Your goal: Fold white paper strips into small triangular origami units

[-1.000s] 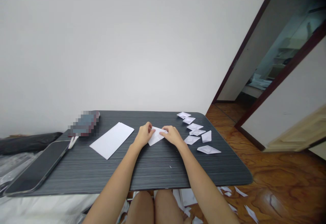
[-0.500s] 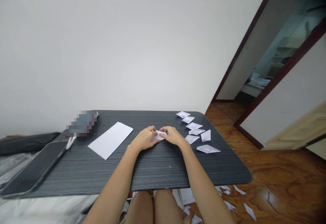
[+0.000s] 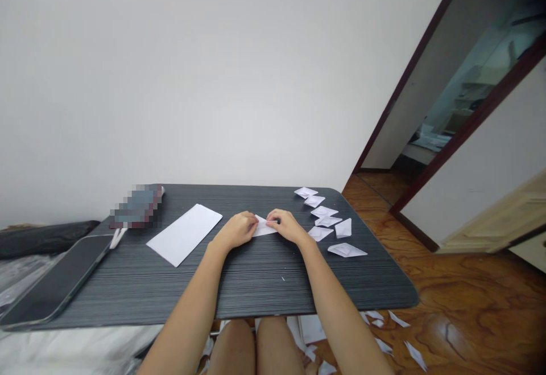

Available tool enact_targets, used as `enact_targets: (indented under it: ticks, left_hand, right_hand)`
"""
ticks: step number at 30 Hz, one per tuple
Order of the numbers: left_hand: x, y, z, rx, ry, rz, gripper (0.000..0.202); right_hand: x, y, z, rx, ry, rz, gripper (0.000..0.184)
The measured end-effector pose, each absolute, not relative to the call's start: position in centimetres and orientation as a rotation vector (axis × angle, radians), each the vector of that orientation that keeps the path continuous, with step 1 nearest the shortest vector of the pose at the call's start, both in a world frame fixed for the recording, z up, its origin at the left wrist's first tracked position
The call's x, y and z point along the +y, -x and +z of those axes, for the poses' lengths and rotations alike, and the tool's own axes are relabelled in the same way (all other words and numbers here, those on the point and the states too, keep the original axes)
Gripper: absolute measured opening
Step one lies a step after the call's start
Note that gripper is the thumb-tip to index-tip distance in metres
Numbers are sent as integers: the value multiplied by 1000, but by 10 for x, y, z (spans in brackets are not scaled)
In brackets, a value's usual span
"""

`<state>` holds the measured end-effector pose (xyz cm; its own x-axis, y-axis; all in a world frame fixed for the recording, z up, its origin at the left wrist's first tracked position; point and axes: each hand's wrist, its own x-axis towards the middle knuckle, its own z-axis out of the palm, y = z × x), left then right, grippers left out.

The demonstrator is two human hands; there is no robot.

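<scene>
Between my two hands is a small folded piece of white paper [image 3: 263, 227], low over the middle of the dark table [image 3: 256, 289]. My left hand [image 3: 239, 230] pinches its left side, the fingers curled together. My right hand [image 3: 285, 225] grips the right side between thumb and fingers, partly covering it. Several folded white paper boats [image 3: 325, 211] lie to the right of my right hand, the closest one [image 3: 319, 233] just beside my wrist. A stack of white paper sheets [image 3: 184, 235] rests to the left of my left hand.
A large dark phone or tablet [image 3: 60, 278] lies at the table's left edge, with a pixelated object [image 3: 139, 207] and a white cable [image 3: 117, 238] behind it. Paper scraps [image 3: 398, 319] litter the wooden floor. A white wall [image 3: 239, 79] rises behind the table.
My left hand has shifted slightly left and its fingers have drawn in, so more of the folded paper shows. My right hand keeps hold of the other side.
</scene>
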<state>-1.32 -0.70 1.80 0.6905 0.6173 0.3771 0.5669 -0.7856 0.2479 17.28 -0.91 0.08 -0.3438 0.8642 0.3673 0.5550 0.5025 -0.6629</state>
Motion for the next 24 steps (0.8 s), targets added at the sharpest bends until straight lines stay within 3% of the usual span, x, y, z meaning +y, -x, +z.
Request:
enact_targets:
  ticks: [12, 19, 24]
  left_hand:
    - [6, 27, 6, 1256, -2516, 767, 19]
    - [12, 20, 1, 1330, -2293, 849, 23]
    - [14, 20, 4, 1164, -1914, 927, 25]
  right_hand:
    - [4, -174, -2, -1989, 1514, 529, 9]
    - [3, -174, -4, -1999, 1383, 506, 8]
    - [0, -174, 1, -1815, 1210, 782, 16]
